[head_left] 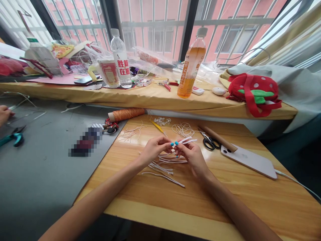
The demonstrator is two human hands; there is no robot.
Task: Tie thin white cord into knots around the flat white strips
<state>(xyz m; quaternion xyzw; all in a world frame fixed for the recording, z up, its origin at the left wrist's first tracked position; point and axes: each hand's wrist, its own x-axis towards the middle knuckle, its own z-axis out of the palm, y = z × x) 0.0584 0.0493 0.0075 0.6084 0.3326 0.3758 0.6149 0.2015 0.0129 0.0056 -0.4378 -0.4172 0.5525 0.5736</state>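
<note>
Both hands, left and right, grip pinching white strips, mid-table, edges well apart

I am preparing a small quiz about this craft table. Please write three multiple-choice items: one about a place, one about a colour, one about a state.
1. Where do the black-handled scissors lie?
A. right of the hands
B. on the window ledge
C. under the white phone

2. What colour is the thread on the spool?
A. blue
B. orange-brown
C. green

3. What do the left hand and right hand do?
A. rest flat
B. pinch thin white strips
C. hold the scissors

Key: 1 A, they lie on the light wooden table beside the white phone; 2 B, the wound thread shows it; 3 B, fingertips meet on the strips.
</note>
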